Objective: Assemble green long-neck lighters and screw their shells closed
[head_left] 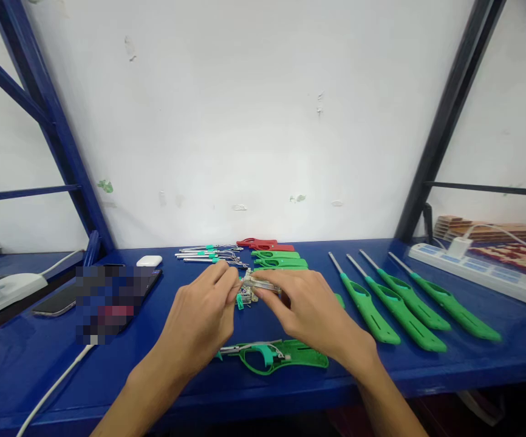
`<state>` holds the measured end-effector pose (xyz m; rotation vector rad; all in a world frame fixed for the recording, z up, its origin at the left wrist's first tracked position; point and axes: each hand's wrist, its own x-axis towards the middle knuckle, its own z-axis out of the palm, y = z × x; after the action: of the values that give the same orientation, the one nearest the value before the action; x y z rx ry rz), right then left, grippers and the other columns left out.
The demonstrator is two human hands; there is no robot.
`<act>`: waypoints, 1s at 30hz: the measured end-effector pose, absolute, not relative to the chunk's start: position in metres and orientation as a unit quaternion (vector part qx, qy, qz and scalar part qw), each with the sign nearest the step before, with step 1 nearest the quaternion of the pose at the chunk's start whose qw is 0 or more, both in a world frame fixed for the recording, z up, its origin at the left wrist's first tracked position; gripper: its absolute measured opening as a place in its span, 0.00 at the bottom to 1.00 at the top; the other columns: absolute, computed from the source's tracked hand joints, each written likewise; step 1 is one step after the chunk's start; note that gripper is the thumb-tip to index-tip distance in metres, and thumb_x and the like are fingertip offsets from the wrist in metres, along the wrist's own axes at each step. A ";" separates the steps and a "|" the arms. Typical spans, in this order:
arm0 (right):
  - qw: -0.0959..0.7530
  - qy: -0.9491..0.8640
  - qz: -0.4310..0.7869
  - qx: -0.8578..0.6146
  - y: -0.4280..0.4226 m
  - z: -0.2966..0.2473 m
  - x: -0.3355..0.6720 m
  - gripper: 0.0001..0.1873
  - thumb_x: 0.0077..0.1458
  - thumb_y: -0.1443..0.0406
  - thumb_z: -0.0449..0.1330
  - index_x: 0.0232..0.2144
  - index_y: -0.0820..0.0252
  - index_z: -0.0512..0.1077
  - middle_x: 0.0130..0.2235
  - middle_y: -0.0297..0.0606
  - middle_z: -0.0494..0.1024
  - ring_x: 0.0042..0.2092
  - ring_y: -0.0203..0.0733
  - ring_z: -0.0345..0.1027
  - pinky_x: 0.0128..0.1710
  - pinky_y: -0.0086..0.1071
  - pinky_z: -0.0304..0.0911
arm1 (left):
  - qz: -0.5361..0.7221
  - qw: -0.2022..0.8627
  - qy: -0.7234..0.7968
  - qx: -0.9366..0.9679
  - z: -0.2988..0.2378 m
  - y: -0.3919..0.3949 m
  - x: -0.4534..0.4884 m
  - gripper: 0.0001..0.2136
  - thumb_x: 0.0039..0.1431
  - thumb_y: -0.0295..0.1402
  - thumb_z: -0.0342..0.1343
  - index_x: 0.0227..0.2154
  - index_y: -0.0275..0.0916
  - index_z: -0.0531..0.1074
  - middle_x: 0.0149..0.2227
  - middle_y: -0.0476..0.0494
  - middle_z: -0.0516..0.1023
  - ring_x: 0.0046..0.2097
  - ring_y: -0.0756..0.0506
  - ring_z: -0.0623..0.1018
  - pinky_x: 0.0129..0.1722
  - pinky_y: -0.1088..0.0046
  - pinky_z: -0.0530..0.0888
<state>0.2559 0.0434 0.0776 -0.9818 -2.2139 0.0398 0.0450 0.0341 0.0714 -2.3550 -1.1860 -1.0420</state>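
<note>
Between thumb and fingers, my right hand (315, 303) grips a clear lighter fuel tank (266, 285), tilted slightly, with its tip towards the left. My left hand (206, 303) is closed in a pinch right at that tip; whatever sits in its fingertips is too small to make out. Beneath and behind the fingertips lies a pile of small lighter parts (245, 297), partly hidden. In front of both hands, an opened green lighter shell (306, 353) rests on the table, holding a teal trigger (265, 353), a metal rod and wires.
Several assembled green lighters (395, 309) lie at right. Metal rods with wires (206, 254), green shell halves (281, 262) and red shell halves (263, 244) are at the back. Phones (126, 297) and a white case (149, 261) are left; a power strip (486, 273) is far right.
</note>
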 end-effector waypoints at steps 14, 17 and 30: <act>0.371 -0.869 0.052 -0.323 0.038 0.082 0.255 0.12 0.74 0.65 0.57 0.49 0.57 0.81 0.39 0.35 0.86 0.38 0.43 0.78 0.39 0.35 0.63 | -0.376 0.150 -0.391 -0.826 0.073 0.028 0.048 0.16 0.57 0.13 0.39 0.31 0.45 0.52 0.32 0.52 0.58 0.28 0.46 0.60 0.27 0.69 0.55; 0.385 -0.865 0.066 -0.314 0.036 0.082 0.253 0.11 0.74 0.65 0.57 0.45 0.58 0.81 0.36 0.33 0.84 0.34 0.40 0.73 0.37 0.33 0.61 | -0.400 0.136 -0.378 -0.824 0.072 0.027 0.050 0.16 0.58 0.13 0.38 0.31 0.45 0.51 0.32 0.52 0.57 0.28 0.47 0.61 0.28 0.71 0.57; 0.390 -0.864 0.096 -0.303 0.036 0.080 0.250 0.12 0.74 0.65 0.57 0.42 0.59 0.80 0.29 0.30 0.75 0.30 0.37 0.63 0.35 0.33 0.55 | -0.467 0.079 -0.338 -0.813 0.072 0.031 0.050 0.17 0.57 0.11 0.39 0.29 0.44 0.48 0.31 0.53 0.55 0.30 0.48 0.59 0.29 0.72 0.57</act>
<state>0.2502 0.0356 0.0804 -0.7708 -2.1954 0.2447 0.0504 0.0315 0.0716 -2.4345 -1.0114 -1.3985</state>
